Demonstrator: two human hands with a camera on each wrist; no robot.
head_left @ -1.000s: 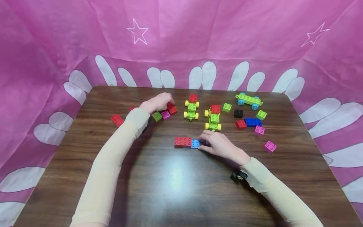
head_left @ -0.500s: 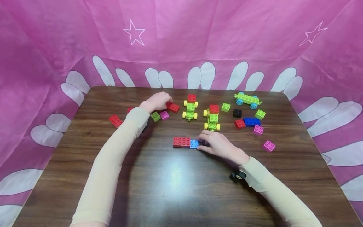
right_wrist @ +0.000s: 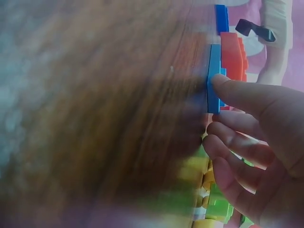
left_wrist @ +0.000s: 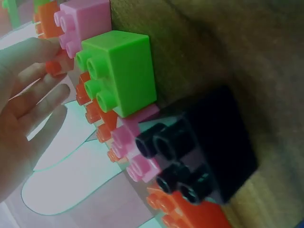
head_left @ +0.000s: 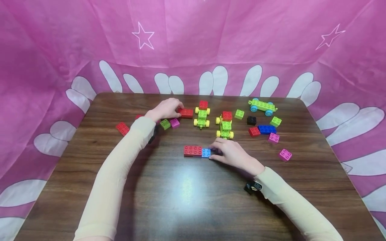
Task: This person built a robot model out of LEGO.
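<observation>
In the head view my left hand (head_left: 167,108) is at the far side of the table, its thumb and fingers pinching the left end of a long red brick (head_left: 186,113). My right hand (head_left: 232,153) lies nearer the middle, thumb and forefinger gripping the right end of a light blue brick (head_left: 206,153). On that blue brick's left sits a red eight-stud brick (head_left: 193,150), joined to it or lying on it. The right wrist view shows my thumb against the side of the blue brick (right_wrist: 214,80).
Two green wheeled builds (head_left: 202,115) (head_left: 225,125) stand centrally. Beside my left hand are green (head_left: 165,124) and pink bricks (head_left: 175,123), and a black brick (left_wrist: 223,147) is close to its camera. Blue (head_left: 267,129), black (head_left: 251,120) and other bricks lie right, below a green car base (head_left: 262,105).
The red brick at my left fingertips has turned from slanting to nearly level and shifted slightly right. My right hand and its bricks have stayed in place.
</observation>
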